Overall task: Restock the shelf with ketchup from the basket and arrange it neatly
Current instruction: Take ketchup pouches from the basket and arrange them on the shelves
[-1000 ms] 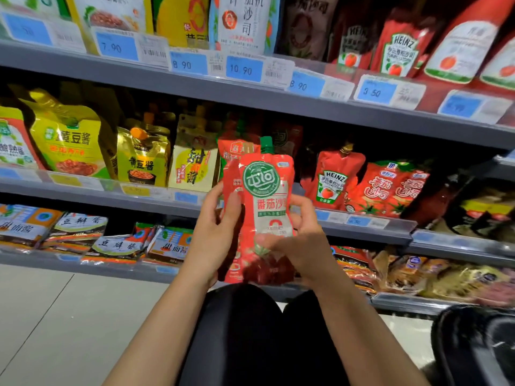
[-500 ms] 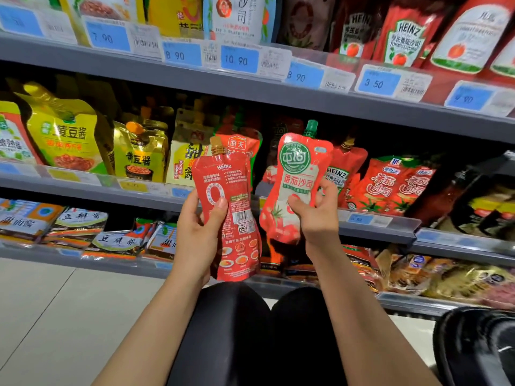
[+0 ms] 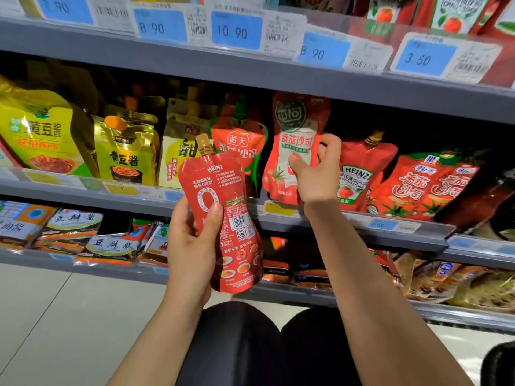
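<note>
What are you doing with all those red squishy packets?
A person is putting ketchup on a shop shelf. The right hand grips a red ketchup pouch with a round green logo and is setting it upright on the grey middle shelf, between a red pouch with a green cap and a red Heinz pouch with a gold cap. The left hand holds a red Heinz pouch with a brown cap, back side facing us, in front of the shelf.

A dark basket (image 3: 498,363) is getting cut off at the frame's lower right corner, while motion blur is smearing the green-logo ketchup pouch (image 3: 292,135) at upper centre.
</note>
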{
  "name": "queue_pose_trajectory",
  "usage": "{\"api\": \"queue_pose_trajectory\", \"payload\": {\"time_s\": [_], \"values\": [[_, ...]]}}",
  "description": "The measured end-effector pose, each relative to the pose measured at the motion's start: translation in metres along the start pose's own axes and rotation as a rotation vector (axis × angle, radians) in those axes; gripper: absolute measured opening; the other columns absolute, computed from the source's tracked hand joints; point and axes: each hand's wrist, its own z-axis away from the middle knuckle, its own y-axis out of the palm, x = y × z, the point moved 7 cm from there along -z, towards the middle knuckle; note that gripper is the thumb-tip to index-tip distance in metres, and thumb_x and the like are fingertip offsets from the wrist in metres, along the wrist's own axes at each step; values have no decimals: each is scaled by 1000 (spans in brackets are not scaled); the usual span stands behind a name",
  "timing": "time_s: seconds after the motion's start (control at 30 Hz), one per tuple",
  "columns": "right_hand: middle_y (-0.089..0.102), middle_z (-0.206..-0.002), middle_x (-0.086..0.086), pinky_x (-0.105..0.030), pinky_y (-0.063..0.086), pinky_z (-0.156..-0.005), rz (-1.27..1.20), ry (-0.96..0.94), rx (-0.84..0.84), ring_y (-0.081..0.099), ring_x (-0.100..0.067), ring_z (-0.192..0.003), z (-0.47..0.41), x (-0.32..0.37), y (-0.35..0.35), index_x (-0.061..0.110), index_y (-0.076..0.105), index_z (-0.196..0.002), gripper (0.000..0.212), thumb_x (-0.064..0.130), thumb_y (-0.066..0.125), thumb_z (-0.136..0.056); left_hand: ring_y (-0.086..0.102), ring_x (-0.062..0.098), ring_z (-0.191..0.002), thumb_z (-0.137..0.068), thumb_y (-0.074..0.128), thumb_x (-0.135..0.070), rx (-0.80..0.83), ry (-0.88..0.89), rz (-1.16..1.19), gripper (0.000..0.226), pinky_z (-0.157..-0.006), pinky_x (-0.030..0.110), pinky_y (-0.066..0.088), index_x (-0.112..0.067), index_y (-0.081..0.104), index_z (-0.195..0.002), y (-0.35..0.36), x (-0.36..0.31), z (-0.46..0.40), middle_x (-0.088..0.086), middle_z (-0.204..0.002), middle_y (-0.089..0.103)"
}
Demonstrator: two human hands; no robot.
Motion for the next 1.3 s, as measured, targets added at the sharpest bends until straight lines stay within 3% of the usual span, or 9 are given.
{"api": "queue_pose_trajectory", "payload": {"time_s": [0.13,0.37,0.5,0.6,0.73,0.87,1.0,1.1,1.3], "values": [[59,-114,-3,-42,51,-90,140,25,13,60,-21,-106,-9,-11,7,16,37,-110,35,2,60,-88,68,6,-95,-86,60,-29,-33,4,9,30,-68,21,56,-29,54,-116,-1,3,0,-14,-99,68],[58,-121,-3,-34,52,-70,376,146,142,63,-24,-99,3,-41,10,14,29,-131,45,6,53,-94,66,5,-96,-87,64,-25,-103,31,-18,37,-72,22,54,-26,50,-121,1,0,2,-14,-102,64],[34,-149,-8,-33,36,-108,462,185,198,38,-25,-134,24,-28,3,15,9,-151,83,15,64,-88,64,10,-100,-88,65,-24,-124,30,-17,36,-79,30,54,-23,51,-121,5,-4,4,-8,-107,64],[49,-130,1,-10,35,-99,237,62,189,46,-14,-121,69,13,-10,13,35,-141,58,30,60,-91,63,14,-106,-89,65,-22,-101,38,8,36,-85,36,55,-25,53,-123,15,-14,9,-4,-112,64],[65,-109,16,-17,49,-85,-171,96,371,62,2,-99,120,46,-1,29,57,-118,28,26,62,-90,56,-4,-115,-90,59,-1,226,28,-40,55,-98,30,50,-43,49,-125,59,-33,23,-14,-127,57],[70,-101,-1,-30,54,-78,-376,79,186,67,-15,-94,117,48,-40,14,57,-113,28,1,60,-89,51,3,-125,-84,45,25,566,-74,36,81,-105,25,42,-37,36,-136,85,-31,51,-15,-127,57],[66,-113,-19,-46,55,-86,-602,246,135,64,-34,-104,123,33,-55,4,54,-121,31,2,57,-91,62,-1,-105,-82,59,17,397,57,-7,69,-85,18,51,-32,44,-127,74,-39,51,-1,-122,61],[66,-115,-19,-50,51,-92,-572,224,201,62,-37,-108,125,37,-54,4,55,-121,37,8,63,-85,56,-9,-105,-78,74,-3,371,123,-228,63,-83,18,51,-33,50,-127,65,-36,49,-13,-122,57],[71,-105,-10,-38,57,-83,-493,233,267,68,-26,-97,124,33,-56,8,59,-114,25,2,56,-91,70,9,-87,-73,77,-10,484,-100,-247,54,-78,27,58,-20,59,-123,62,-15,48,-1,-100,71]]}}
